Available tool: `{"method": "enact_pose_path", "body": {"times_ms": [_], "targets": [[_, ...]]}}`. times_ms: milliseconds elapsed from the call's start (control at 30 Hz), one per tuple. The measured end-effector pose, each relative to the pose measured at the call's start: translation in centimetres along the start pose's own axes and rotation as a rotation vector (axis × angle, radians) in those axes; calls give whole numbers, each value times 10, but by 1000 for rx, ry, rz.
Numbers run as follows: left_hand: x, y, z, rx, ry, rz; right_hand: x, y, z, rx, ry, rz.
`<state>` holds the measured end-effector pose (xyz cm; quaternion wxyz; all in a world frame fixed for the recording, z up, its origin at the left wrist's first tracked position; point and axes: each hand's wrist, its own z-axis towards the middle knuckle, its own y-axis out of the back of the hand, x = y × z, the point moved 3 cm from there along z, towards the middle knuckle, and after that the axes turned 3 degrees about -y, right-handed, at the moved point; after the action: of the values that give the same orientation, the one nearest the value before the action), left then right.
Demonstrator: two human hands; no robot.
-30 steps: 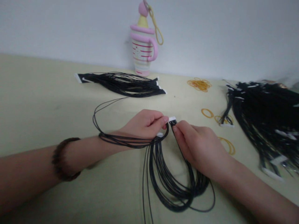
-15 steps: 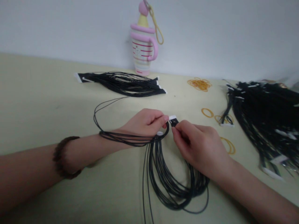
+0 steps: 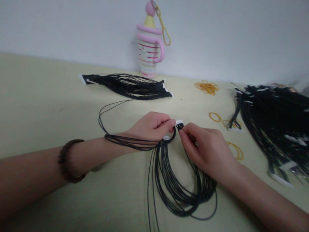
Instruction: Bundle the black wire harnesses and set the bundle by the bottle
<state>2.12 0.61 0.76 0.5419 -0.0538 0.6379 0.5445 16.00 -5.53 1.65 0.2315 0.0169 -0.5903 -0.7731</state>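
A looped black wire harness (image 3: 169,180) hangs between my two hands, with a white connector (image 3: 179,122) at its upper end. My left hand (image 3: 155,127) pinches the harness by that connector between thumb and fingertips. Just right of it, my right hand (image 3: 205,146) is closed on the black wires below the connector. Several thin wires run back across my left wrist, and two strands drop to the lower edge. A second white connector (image 3: 166,137) shows partly under my left fingers.
Behind my hands lies another bundle of black wires (image 3: 130,85). A pink and white cup (image 3: 148,51) stands against the wall. Yellow rubber bands (image 3: 207,87) lie to the right, near a large heap of black harnesses (image 3: 277,119).
Both hands keep their hold on the harness. My right fingers have shifted very slightly at the wires; the whole view has moved a little.
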Motion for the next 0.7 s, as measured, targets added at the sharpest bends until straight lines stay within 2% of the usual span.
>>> {"method": "enact_pose_path", "body": {"times_ms": [167,467,700], "targets": [[0,-1,0,24,-26,8,0,0,-1,-18,-9,-12],[-2,-1,-3,89,-49,11,3,-6,-2,23,0,-36],[1,-2,-1,67,-26,-50,-1,-6,-1,-84,15,44]]}}
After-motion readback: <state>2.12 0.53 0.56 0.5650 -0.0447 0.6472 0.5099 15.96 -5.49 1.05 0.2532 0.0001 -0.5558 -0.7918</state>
